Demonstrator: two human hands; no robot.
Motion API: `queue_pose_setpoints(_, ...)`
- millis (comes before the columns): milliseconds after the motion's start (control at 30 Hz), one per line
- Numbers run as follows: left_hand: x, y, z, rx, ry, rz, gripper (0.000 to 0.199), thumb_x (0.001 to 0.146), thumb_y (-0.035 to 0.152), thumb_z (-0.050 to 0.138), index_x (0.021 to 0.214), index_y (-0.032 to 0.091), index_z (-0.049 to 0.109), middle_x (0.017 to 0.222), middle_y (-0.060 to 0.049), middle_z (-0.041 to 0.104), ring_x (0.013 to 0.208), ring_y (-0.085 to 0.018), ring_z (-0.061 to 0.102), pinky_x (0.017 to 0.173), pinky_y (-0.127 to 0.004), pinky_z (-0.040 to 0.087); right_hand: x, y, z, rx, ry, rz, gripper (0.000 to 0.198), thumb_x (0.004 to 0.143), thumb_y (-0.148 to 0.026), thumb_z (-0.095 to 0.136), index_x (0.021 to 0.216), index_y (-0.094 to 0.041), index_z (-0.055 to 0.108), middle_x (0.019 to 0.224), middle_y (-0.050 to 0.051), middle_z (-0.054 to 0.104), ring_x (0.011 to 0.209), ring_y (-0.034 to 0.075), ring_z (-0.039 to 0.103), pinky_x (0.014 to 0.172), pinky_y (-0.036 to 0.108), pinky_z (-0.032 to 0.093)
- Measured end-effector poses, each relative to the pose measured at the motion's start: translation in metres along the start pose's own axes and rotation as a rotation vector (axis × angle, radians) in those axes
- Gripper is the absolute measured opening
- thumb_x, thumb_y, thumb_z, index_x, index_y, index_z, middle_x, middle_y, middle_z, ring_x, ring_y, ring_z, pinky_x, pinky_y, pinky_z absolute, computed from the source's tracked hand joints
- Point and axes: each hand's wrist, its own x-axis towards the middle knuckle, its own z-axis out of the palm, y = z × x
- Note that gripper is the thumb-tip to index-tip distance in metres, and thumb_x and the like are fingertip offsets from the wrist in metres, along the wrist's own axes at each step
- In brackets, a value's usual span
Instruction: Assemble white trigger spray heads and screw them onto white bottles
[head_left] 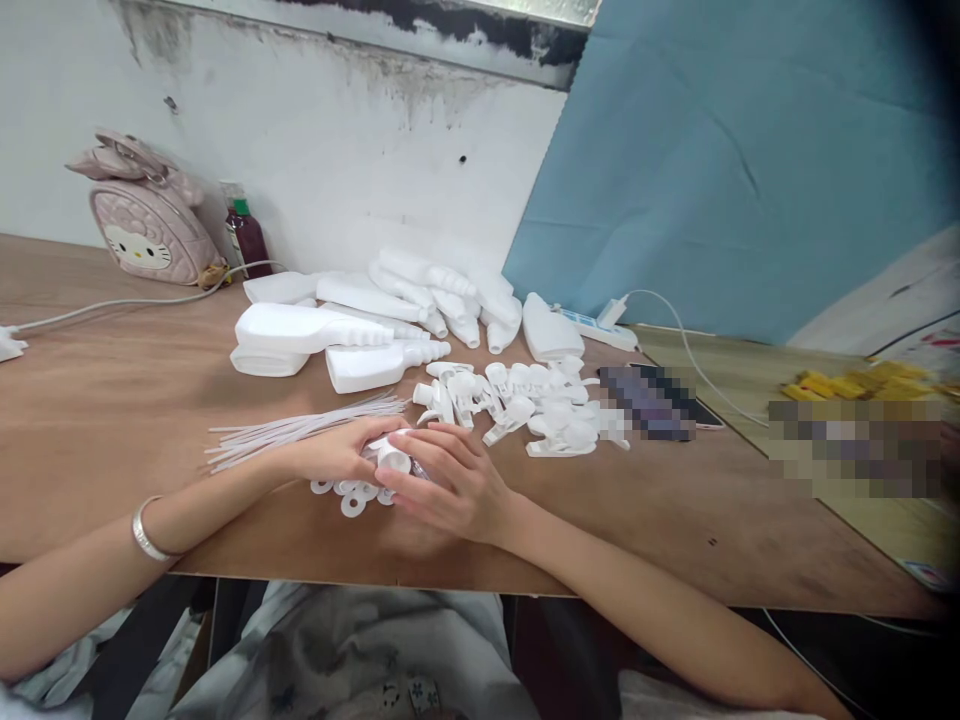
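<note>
Both my hands meet near the table's front edge, fingers wrapped round a white trigger spray head (394, 457), its round collar facing me. My left hand (341, 452) grips it from the left, and my right hand (454, 485) closes over its right side, hiding much of it. Beneath the hands lie several white ring washers (352, 503). Thin white dip tubes (292, 432) are bunched just behind my left hand. Beyond my right hand is a heap of white trigger spray heads (517, 400). White plastic bottles (367, 368) lie piled farther back.
At the back left stand a pink bag (150, 225) and a dark red bottle (249, 240), with a white cable (120, 301) crossing the table. A power strip (600, 328) and blurred phones (660, 400) lie to the right. Yellow items (862, 382) sit on the neighbouring surface.
</note>
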Motion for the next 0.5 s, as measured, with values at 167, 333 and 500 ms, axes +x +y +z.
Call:
queue_pose_setpoints(167,-0.0003,0.0000,-0.0011,0.028,-0.059,-0.014,0.038,0.071,0.025,0.059,0.107,0.016,0.049,0.106,-0.002,0.053,0.098,-0.020,0.048,0.085,-0.026,0.037,-0.0012,0.0006,0.0052,0.001,0.033,0.004,0.026,0.076,-0.018,0.063,0.102,-0.022,0.057,0.099,0.003,0.065,0.096,0.015,0.057,0.085,0.032,0.046)
queue_pose_setpoints(333,-0.0007,0.0042,-0.0020,-0.159,-0.098,-0.069,0.042,0.072,0.029,0.060,0.109,0.016,0.048,0.098,-0.001,0.052,0.091,-0.018,0.049,0.076,-0.023,0.041,-0.0044,0.0039,0.0008,0.038,0.057,0.105,0.016,0.075,-0.018,0.062,0.091,-0.019,0.058,0.086,0.003,0.065,0.081,0.016,0.057,0.072,0.032,0.048)
queue_pose_setpoints(500,-0.0010,0.0055,-0.0021,-0.222,-0.084,-0.082,0.040,0.071,0.029,0.062,0.108,0.018,0.051,0.095,-0.001,0.054,0.088,-0.018,0.050,0.073,-0.022,0.041,-0.0033,0.0037,-0.0034,0.016,0.023,0.129,0.013,0.076,-0.018,0.061,0.088,-0.020,0.057,0.092,0.004,0.065,0.084,0.018,0.057,0.073,0.033,0.047)
